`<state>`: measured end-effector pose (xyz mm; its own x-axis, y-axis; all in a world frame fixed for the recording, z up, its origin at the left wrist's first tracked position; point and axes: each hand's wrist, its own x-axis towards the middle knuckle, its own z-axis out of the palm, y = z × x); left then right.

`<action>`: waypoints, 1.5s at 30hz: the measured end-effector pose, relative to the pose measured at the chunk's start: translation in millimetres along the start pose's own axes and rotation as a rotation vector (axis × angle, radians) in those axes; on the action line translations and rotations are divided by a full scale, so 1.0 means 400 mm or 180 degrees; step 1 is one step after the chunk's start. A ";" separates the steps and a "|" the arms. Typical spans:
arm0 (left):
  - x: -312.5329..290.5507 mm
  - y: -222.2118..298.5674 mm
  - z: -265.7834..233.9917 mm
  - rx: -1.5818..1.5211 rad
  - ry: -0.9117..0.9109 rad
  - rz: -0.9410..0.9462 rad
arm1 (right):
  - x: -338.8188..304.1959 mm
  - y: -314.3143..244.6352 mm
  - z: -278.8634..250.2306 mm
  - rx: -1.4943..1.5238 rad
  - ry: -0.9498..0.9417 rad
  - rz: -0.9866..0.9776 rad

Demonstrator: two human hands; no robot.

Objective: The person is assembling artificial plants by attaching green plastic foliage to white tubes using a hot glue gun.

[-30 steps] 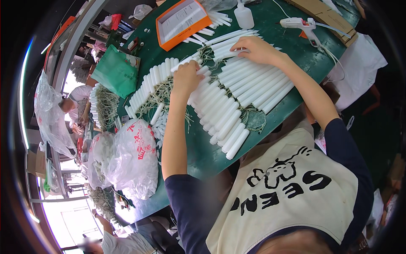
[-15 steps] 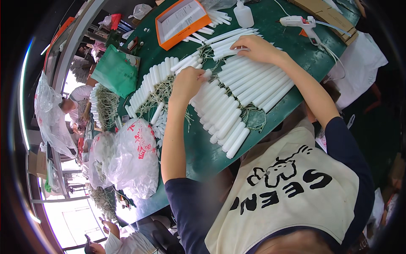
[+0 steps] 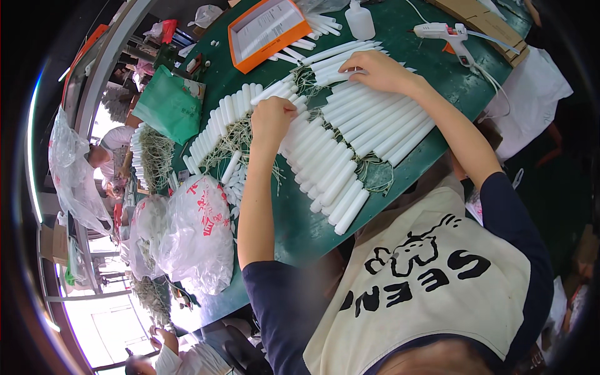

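Observation:
White candle-shaped sticks (image 3: 381, 122) lie side by side in a slanting row, their rounded lower ends forming a second band (image 3: 319, 159) nearer me. Thin pale-green wires (image 3: 378, 175) run between and out of them. My left hand (image 3: 272, 120) is closed at the upper left of this band, its fingertips pinched beside the stick ends; what they hold is hidden. Over the upper sticks, my right hand (image 3: 378, 72) has curled fingers and thumb around one white stick. Another row of white sticks (image 3: 228, 112) with tangled wires lies left of my left hand.
On the green table (image 3: 287, 222) stand an orange-rimmed box (image 3: 265, 47), a white bottle (image 3: 360, 22) and a glue gun (image 3: 447, 39). A green bag (image 3: 169, 106) and clear plastic bags (image 3: 197, 244) are at left. Other people sit beyond the left edge.
My left hand has shifted slightly left, away from the stick end its fingertips were on. My right hand stays in place over the upper sticks.

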<state>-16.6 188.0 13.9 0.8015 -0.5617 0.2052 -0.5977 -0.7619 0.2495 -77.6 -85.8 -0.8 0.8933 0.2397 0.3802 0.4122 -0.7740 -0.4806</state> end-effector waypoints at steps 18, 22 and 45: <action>0.022 -0.013 0.028 0.0533 0.0008 0.0340 | -0.006 0.006 0.002 0.0191 -0.0149 -0.0070; 0.018 -0.023 0.039 0.0712 0.0062 0.0430 | -0.006 0.010 0.006 0.0176 -0.0115 -0.0051; -0.010 0.045 -0.036 0.0122 0.0161 -0.0087 | -0.014 -0.008 -0.010 0.0488 0.0101 -0.0299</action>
<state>-30.9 181.3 31.2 0.8150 -0.5243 0.2467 -0.5739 -0.7890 0.2193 -84.7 -86.9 1.6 0.8445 0.2863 0.4526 0.5182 -0.6500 -0.5558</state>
